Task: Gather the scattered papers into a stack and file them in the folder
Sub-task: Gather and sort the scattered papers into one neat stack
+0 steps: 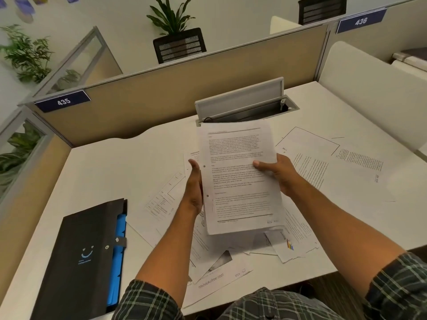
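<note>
Papers [240, 174] gathered into a small stack are held up above the white desk [97, 172], printed side toward the camera, with two punched holes along the left edge. The left hand [195, 188] presses flat against the stack's left edge, fingers straight and palm turned inward. The right hand [277, 173] grips the right edge, thumb lying on the front sheet and fingers wrapped behind.

Loose sheets [332, 162] lie scattered on the desk beneath and around the stack: several overlap at the near centre, one near sheet shows a web address, one with a table sits just left of the left hand, and a few more spread out to the right toward the far side.

The folder [85, 257], black with a small blue smiley on its cover, lies on the near left part of the desk, well apart from the held stack. It is closed by a strap with a snap on its right edge, and blue dividers [116, 257] show along that edge; whether it holds any paper cannot be told.

At the far edge of the desk, a grey cable tray [245, 107] stands with its lid raised, a dark cable lying inside it.
</note>
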Available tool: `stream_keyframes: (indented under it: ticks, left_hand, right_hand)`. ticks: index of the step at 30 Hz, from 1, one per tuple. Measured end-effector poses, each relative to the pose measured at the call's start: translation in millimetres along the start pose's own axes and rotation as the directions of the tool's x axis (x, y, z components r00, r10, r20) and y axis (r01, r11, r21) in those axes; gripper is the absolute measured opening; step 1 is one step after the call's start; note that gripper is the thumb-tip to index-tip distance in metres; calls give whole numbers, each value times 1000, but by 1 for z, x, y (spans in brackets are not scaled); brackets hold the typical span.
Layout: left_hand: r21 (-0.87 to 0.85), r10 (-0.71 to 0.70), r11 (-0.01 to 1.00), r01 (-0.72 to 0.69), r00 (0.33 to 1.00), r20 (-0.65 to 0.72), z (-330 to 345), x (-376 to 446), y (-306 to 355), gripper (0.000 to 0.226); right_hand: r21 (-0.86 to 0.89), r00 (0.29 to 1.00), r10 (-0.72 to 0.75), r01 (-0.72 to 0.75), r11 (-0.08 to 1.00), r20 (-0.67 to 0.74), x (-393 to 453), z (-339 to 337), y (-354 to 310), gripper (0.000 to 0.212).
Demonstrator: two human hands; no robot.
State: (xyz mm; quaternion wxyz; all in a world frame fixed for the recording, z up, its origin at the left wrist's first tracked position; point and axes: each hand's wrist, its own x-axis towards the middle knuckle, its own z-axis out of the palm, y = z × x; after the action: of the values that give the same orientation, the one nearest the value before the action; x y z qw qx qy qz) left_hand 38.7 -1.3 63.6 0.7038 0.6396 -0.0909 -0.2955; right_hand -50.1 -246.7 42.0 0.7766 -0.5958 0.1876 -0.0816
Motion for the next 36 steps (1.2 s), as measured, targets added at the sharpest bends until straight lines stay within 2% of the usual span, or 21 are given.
stream_keyframes:
  ticks: [2, 5, 10, 12, 16, 21, 26, 32, 36]
  left_hand:
    - [64, 43, 997, -46, 998, 42, -3, 1, 5, 71]
    - [148, 78, 986, -75, 997, -13, -4, 5, 12, 69]
    - [160, 206, 966, -204, 978, 4, -4, 8, 21, 55]
    - [186, 250, 948, -258, 966, 67, -7, 9, 22, 55]
    - [234, 191, 951, -205, 978, 78, -12, 7, 7, 57]
    - [278, 144, 948, -154, 988, 55, -14, 4, -12, 51]
    - [308, 121, 945, -114, 993, -5, -9, 9, -1, 49]
    - [241, 92, 965, -106, 993, 70, 2, 12, 7, 47]
    - [147, 18, 989, -20, 1000, 19, 2, 14, -1, 53]
  right_hand:
    - [-10, 996, -83, 83, 996, -14, 1, 2, -6, 53]
    - [-49, 981, -195, 195, 980, 19, 2, 6, -16, 46]
    - [-49, 952, -295, 299, 953, 78, -1, 15, -31, 38]
    - [-52, 941, -317, 325, 944, 120, -4, 12, -34, 35]
    - [-88, 952, -248, 267, 960, 181, -8, 5, -21, 44]
    - [-106, 965, -193, 214, 971, 176, -12, 4, 5, 51]
    - [-155, 979, -199, 204, 967, 45, -5, 8, 2, 32]
    - [-46, 972, -235, 234, 971, -23, 0, 11, -4, 33]
    - [-120, 989, -151, 149, 981, -4, 0, 7, 1, 45]
